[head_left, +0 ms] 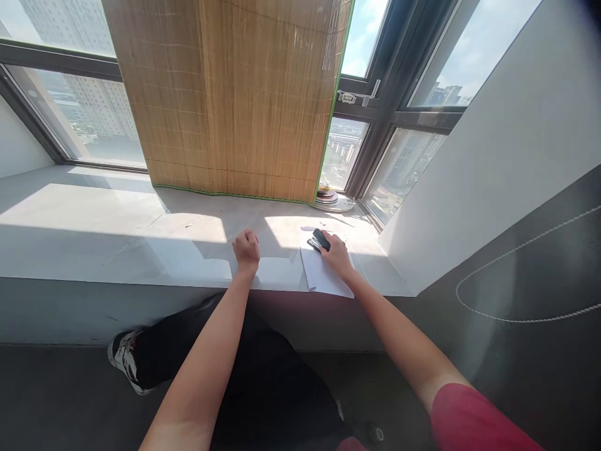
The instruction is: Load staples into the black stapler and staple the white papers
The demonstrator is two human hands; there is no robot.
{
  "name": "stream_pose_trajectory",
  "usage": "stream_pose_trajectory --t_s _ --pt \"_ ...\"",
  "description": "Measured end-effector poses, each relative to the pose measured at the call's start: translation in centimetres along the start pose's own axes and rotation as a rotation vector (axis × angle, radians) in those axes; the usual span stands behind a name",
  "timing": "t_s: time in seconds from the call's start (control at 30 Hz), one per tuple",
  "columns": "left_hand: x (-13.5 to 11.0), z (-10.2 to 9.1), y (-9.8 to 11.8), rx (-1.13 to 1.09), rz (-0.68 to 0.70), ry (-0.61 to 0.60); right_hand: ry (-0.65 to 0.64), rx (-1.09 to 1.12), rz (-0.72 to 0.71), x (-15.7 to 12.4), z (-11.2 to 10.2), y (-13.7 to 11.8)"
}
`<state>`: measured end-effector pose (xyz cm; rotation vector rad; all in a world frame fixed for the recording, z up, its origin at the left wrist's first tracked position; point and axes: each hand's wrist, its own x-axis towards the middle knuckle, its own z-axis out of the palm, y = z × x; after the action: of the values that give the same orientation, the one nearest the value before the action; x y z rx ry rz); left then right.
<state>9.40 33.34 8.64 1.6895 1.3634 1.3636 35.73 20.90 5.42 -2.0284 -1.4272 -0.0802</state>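
My right hand [336,254] is wrapped around a black stapler [321,238], whose front end points up and to the left. The stapler is over white paper sheets [320,274], which lie on the window sill with their near edge reaching the sill's front edge. Left of the paper, my left hand [246,249] is closed in a fist at the sill. Its curled fingers hide whatever may be inside, and nothing sticks out of it. A gap separates the fist from the paper.
The pale sill [126,250] runs beneath the windows, partly sunlit. A bamboo blind [235,100] hangs down to it. A stack of round items [328,198] sits in the right corner, partly behind the blind. A beaded cord [516,321] hangs at right.
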Motion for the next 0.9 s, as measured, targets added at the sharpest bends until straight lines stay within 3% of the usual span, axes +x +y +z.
stream_pose_trajectory --t_s 0.17,0.3,0.4,0.47,0.63,0.77,0.83,0.9 --pt "0.0 0.3 -0.3 -0.003 0.011 -0.005 0.038 0.1 -0.032 1.1 -1.4 2.0" --pt "-0.1 0.6 -0.5 0.014 0.041 -0.027 0.208 -0.022 0.14 2.8 -4.4 5.8" --pt "-0.2 0.7 -0.4 -0.003 0.061 -0.063 0.038 -0.243 0.329 3.5 -5.6 9.2" --pt "-0.3 0.7 -0.3 -0.021 0.072 -0.086 -0.09 -0.35 0.37 3.5 -5.4 10.7" --pt "-0.4 0.4 -0.1 -0.049 0.07 -0.103 -0.142 -0.495 0.307 3.3 -4.1 11.5" --pt "-0.4 0.7 -0.1 -0.119 0.066 -0.146 -0.077 -0.472 0.256 3.1 -3.7 11.3" --pt "-0.6 0.9 -0.1 -0.231 0.078 -0.26 -0.01 -0.406 0.146 3.4 -3.2 10.7" --pt "-0.9 1.1 0.0 -0.418 0.122 -0.491 0.042 -0.305 0.016 4.3 -2.3 9.8"
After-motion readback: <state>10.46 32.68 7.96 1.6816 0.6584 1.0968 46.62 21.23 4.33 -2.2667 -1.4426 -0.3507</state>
